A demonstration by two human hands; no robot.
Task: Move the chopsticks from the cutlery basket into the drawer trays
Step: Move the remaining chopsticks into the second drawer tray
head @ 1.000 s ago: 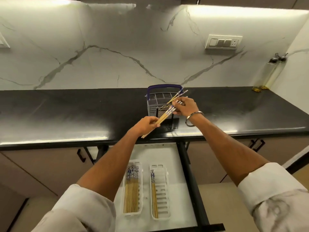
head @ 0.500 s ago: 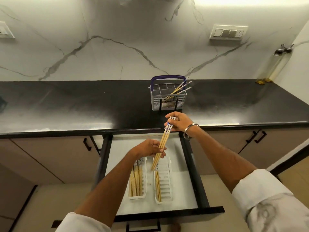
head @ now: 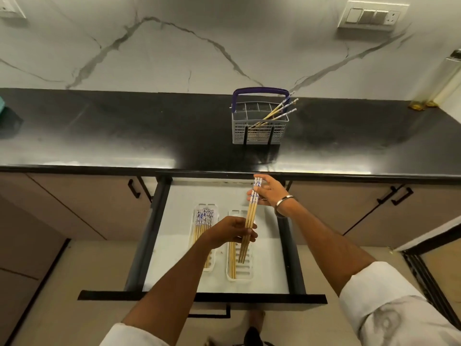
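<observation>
Wooden chopsticks [head: 250,219] in both hands, above right tray [head: 240,270]

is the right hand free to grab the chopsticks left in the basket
Probably not yet: the right hand and left hand both hold a bundle over the drawer. The basket itself stands unobstructed.

You will find nothing readable here: no words, brand names, numbers or signs. The chopsticks [head: 251,216] you hold carry a blue-and-white pattern at their top ends, but it is ornament, not lettering. The switch plate [head: 372,16] on the wall at 1 o'clock has plain rockers and a socket, unmarked as far as can be seen. The cutlery basket [head: 259,131] at 12 o'clock bears no visible label.
</observation>
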